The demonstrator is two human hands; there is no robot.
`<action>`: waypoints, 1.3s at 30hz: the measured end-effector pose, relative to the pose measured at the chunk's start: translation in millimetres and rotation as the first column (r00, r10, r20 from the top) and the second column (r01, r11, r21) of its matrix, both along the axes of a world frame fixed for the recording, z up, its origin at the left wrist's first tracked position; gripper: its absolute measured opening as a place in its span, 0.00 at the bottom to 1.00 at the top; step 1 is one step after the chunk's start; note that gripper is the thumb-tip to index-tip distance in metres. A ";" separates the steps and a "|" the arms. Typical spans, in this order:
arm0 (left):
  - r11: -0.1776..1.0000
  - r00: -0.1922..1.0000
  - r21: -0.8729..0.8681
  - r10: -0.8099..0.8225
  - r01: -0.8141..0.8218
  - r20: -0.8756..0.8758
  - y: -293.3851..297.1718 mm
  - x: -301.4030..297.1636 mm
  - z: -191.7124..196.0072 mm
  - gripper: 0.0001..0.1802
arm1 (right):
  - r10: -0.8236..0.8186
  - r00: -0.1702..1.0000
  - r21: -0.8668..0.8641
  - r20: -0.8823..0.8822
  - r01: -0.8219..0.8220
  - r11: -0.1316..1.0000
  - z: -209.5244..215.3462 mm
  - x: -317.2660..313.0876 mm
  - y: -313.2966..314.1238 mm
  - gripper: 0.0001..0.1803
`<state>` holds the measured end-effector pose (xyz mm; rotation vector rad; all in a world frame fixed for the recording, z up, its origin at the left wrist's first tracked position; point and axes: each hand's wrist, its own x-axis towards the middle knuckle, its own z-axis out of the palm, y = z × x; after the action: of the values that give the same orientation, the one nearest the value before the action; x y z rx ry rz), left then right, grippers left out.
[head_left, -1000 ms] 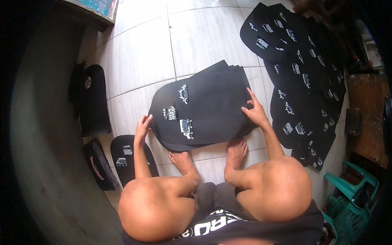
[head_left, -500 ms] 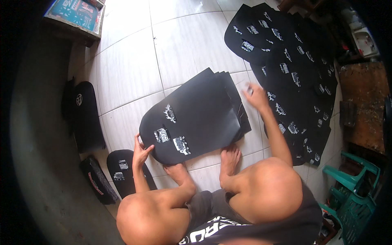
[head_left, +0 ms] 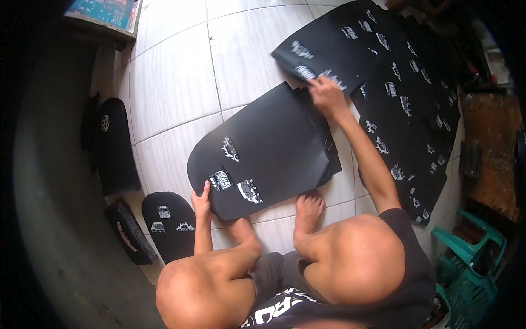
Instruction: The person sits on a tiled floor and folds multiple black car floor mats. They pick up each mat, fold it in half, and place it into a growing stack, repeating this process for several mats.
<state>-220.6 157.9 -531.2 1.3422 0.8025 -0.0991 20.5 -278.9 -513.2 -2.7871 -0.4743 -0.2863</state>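
A stack of black sheets (head_left: pixel 268 142) with one rounded end and white printed pictures lies on the floor in front of my feet. My left hand (head_left: pixel 202 205) grips its rounded end, thumb on top and the other fingers mostly hidden beneath. Beyond the stack, my right hand (head_left: pixel 327 97) pinches the near edge of another black printed sheet (head_left: pixel 329 46), whose left end is raised and slightly blurred. That sheet belongs to a spread of overlapping black printed sheets (head_left: pixel 405 120) at the right.
Along the left wall stand a black rounded piece (head_left: pixel 114 148), a dark bundle (head_left: pixel 131 233) and a small printed black piece (head_left: pixel 167 227). A framed screen (head_left: pixel 104 16) is at the upper left. To the right are a brown board (head_left: pixel 489 153) and green plastic chairs (head_left: pixel 471 247).
My right hand has moved up and away, from beside the stack to the far sheet, and has taken hold of its edge. My left hand has shifted slightly along the rounded end.
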 end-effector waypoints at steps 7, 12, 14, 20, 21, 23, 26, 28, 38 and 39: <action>0.989 0.995 0.141 -0.017 0.031 -0.097 -3.3 7.2 1.2 0.18 | 0.329 0.802 0.225 -0.498 -0.248 0.942 39.0 -197.2 222.9 0.37; 0.989 0.997 0.127 -0.072 0.076 -0.039 7.5 -0.1 -30.0 0.15 | 0.539 0.686 0.512 -0.489 -0.275 0.814 9.2 -224.3 197.4 0.38; 0.993 0.997 0.104 -0.045 0.051 -0.063 16.9 -0.8 -29.1 0.15 | 0.518 0.712 0.523 -0.475 -0.245 0.816 13.5 -199.6 161.1 0.34; 0.998 0.996 0.056 0.021 -0.016 -0.083 3.7 2.8 -26.5 0.12 | -0.055 0.958 -0.055 -0.283 0.041 0.998 20.4 -212.9 61.0 0.33; 0.999 0.998 0.033 0.013 -0.011 -0.068 6.3 3.5 -26.7 0.12 | -0.059 0.954 -0.008 -0.295 0.059 0.998 19.8 -221.3 54.4 0.34; 0.999 0.998 -0.025 0.030 -0.031 -0.058 22.9 2.0 -28.3 0.13 | -0.063 0.946 0.097 -0.318 0.099 0.990 31.7 -227.1 56.6 0.35; 0.958 0.992 -0.259 0.118 -0.126 -0.047 10.8 6.9 -23.3 0.16 | -0.438 0.813 0.084 -0.384 0.503 0.860 13.5 -244.7 39.6 0.33; 0.843 0.971 -0.493 0.241 -0.214 -0.010 -24.0 22.7 21.8 0.19 | -0.521 0.746 0.119 -0.416 0.612 0.782 4.6 -249.6 35.2 0.30; 0.996 0.996 -0.072 0.055 -0.060 -0.075 0.8 9.3 -10.3 0.24 | -0.475 0.725 0.164 -0.498 0.617 0.770 0.6 -223.6 31.1 0.43; 0.996 0.996 -0.065 0.054 -0.059 -0.076 -0.4 10.0 -10.9 0.24 | -0.435 0.677 0.195 -0.593 0.645 0.739 -3.3 -226.2 27.4 0.43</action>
<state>-210.6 157.6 -542.1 1.2569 0.8921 -0.1311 -205.7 -251.5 -516.5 -2.3783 0.5330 0.2337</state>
